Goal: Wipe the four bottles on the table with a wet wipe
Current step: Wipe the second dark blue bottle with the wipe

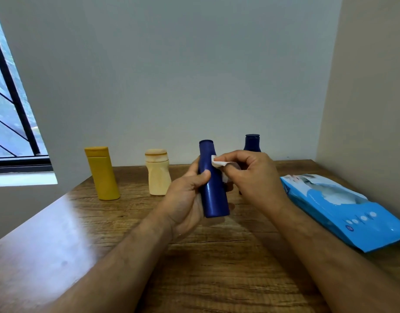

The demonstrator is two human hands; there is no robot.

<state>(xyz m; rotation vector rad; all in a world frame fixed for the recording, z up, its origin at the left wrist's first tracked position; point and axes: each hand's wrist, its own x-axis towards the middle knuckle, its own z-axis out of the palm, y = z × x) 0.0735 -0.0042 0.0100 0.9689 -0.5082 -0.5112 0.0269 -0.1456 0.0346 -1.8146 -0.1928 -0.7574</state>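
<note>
Right hand (pixel 253 175) hides most of the rear blue bottle (pixel 252 143)

a wooden surface (pixel 217 267) with a brown grain fills the lower part of the view, its far edge meeting a plain pale wall (pixel 172 75). a second wall (pixel 370 86), more beige, closes in the right side and forms a corner with the first. at the left edge there is a window (pixel 7 123) with a dark frame and black slanted bars across the glass; blurred greenery shows through it. below the window runs a bright white sill (pixel 23 179). daylight glares off the near left part of the wood.
</note>
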